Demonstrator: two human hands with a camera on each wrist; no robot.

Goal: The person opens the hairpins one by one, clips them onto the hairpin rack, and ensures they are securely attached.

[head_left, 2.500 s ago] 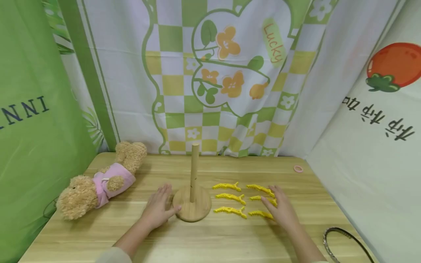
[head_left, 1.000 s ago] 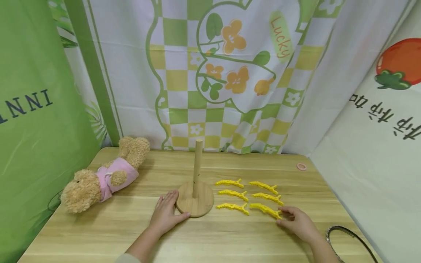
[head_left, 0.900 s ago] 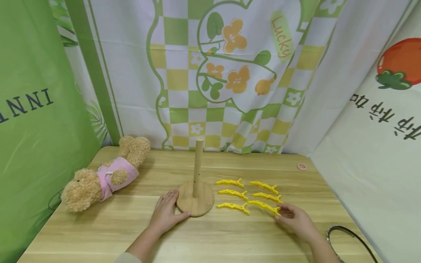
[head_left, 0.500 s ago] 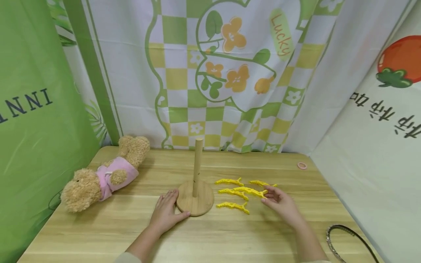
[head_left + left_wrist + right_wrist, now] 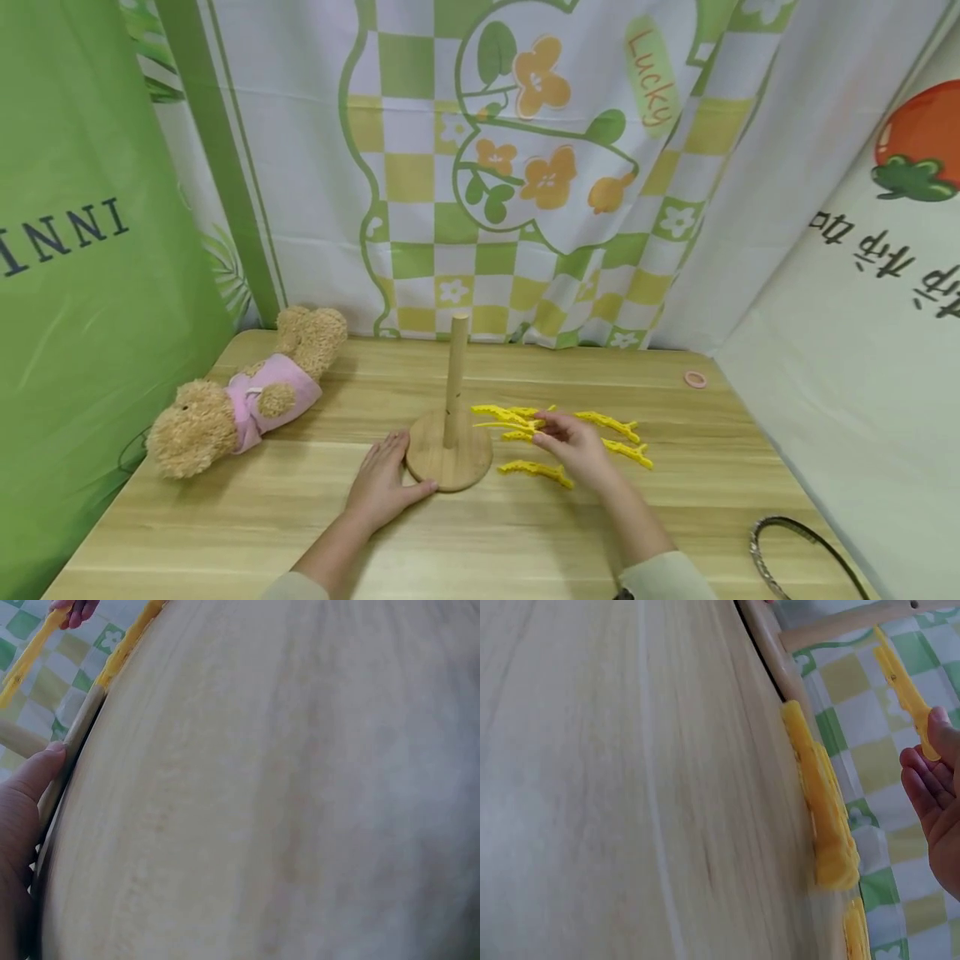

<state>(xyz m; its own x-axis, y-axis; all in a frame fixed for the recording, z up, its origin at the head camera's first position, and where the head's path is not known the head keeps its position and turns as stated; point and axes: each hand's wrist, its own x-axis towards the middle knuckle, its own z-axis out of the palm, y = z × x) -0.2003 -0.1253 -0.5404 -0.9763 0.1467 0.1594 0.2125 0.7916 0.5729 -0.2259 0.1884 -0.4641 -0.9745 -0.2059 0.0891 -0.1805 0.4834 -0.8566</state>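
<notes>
My right hand (image 5: 577,454) pinches a yellow alligator hair clip (image 5: 906,686) between thumb and fingers, above the table just right of a wooden stand (image 5: 456,375). In the head view the clip's two jaws look spread apart, tips toward the stand's post. My left hand (image 5: 378,483) rests against the left edge of the stand's round base (image 5: 438,471), fingers fairly straight, its thumb (image 5: 37,771) on the rim. Several matching clips lie on the table, among them one at the front (image 5: 534,471) and one farther right (image 5: 609,423); my right hand partly covers some.
A teddy bear (image 5: 277,400) in pink lies on its back at the left of the table. A pink ring (image 5: 695,380) sits at the far right corner, a dark headband (image 5: 761,550) near the right front edge. Patterned curtains (image 5: 487,275) close off the back and sides.
My right hand has picked up the front right clip and carried it left toward the post. My left hand has moved onto the stand's base and stayed there.
</notes>
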